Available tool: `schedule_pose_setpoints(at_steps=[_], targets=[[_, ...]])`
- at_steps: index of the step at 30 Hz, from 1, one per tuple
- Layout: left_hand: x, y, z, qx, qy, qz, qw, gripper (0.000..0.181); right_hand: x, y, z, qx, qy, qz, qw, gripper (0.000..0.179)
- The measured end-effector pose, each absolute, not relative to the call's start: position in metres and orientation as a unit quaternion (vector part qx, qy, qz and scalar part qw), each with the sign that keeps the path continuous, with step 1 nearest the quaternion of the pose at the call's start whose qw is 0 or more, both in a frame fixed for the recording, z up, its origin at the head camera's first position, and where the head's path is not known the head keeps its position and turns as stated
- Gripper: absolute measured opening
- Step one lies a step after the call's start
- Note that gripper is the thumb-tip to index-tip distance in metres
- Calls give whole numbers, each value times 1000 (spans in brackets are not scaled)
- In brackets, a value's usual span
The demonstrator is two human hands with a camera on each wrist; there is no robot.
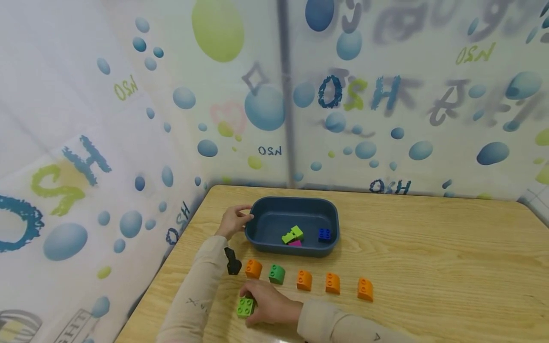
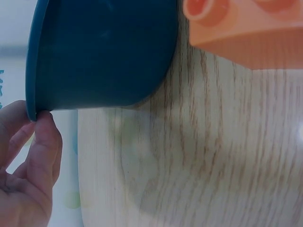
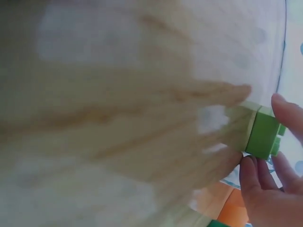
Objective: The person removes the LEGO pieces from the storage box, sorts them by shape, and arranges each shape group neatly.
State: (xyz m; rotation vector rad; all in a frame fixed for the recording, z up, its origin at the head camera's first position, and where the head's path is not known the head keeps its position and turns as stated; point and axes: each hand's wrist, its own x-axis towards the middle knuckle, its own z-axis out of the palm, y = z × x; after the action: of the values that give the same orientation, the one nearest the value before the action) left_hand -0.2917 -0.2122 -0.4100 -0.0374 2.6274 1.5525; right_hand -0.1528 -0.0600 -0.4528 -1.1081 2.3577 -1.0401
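Note:
My left hand [image 1: 233, 221] pinches the left rim of a dark blue plastic bin [image 1: 291, 248]; the left wrist view shows its fingers on both sides of that rim. Inside the bin lie lime green building blocks [image 1: 292, 235], a magenta piece [image 1: 295, 243] and a blue block [image 1: 324, 234]. On the near side of the table, my right hand [image 1: 272, 303] holds a lime green four-stud block [image 1: 245, 307] between thumb and fingers, studs up. In the right wrist view this green block [image 3: 263, 133] is right at the tabletop.
Between bin and right hand runs a row of curved two-stud blocks: an orange one [image 1: 253, 269], a green one [image 1: 277, 274], then several orange ones [image 1: 332, 283]. A black piece [image 1: 233, 262] lies by the left sleeve. A patterned curtain [image 1: 364, 119] hangs behind the wooden table [image 1: 429, 247].

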Motion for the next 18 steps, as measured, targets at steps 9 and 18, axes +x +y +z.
schedule_pose_setpoints(at_steps=[9, 18], targets=[[-291, -214, -409, -12, 861, 506, 39, 37, -151, -45, -453, -384, 813, -395, 190, 39], [-291, -212, -409, -3, 861, 508, 39, 37, -152, -50, -454, -368, 820, -393, 196, 30]])
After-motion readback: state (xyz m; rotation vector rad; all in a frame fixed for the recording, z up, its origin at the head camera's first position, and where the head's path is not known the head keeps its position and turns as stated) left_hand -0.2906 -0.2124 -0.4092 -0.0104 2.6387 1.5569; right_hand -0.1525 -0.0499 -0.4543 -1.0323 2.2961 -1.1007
